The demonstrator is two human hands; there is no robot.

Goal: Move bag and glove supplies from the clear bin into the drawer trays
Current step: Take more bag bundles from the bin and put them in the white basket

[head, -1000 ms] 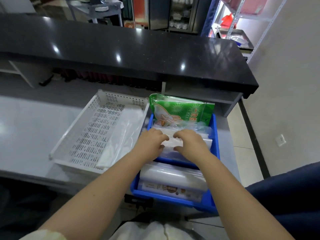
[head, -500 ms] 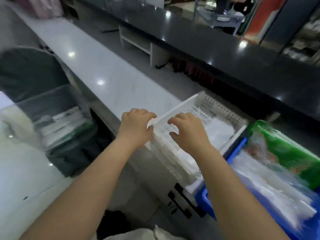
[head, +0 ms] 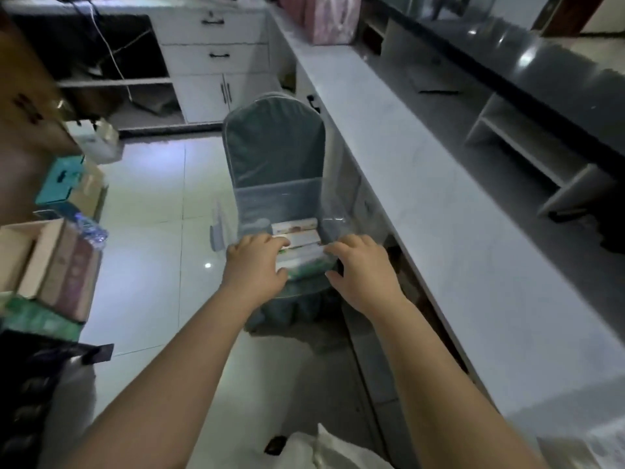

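Observation:
A clear bin (head: 280, 198) stands on the seat of a grey-green covered chair (head: 274, 140). Inside it lie several flat packs of bags and gloves (head: 297, 231), white with green print, stacked on one another. My left hand (head: 257, 262) reaches in from the left, its fingertips resting on the top of the stack. My right hand (head: 362, 265) is at the stack's right side with fingers spread, touching the edge of the packs. Neither hand has lifted a pack. The drawer trays are out of view.
A long white counter (head: 456, 248) runs along the right of the chair, with a dark upper counter (head: 558, 79) behind it. Cardboard boxes (head: 57, 265) and a teal box (head: 61, 181) are stacked at the left. White cabinets (head: 216, 55) stand at the back across a tiled floor.
My view has swung left, away from the blue and white drawer trays, to the clear bin on the chair. Both hands have moved from the trays to the packs in the bin.

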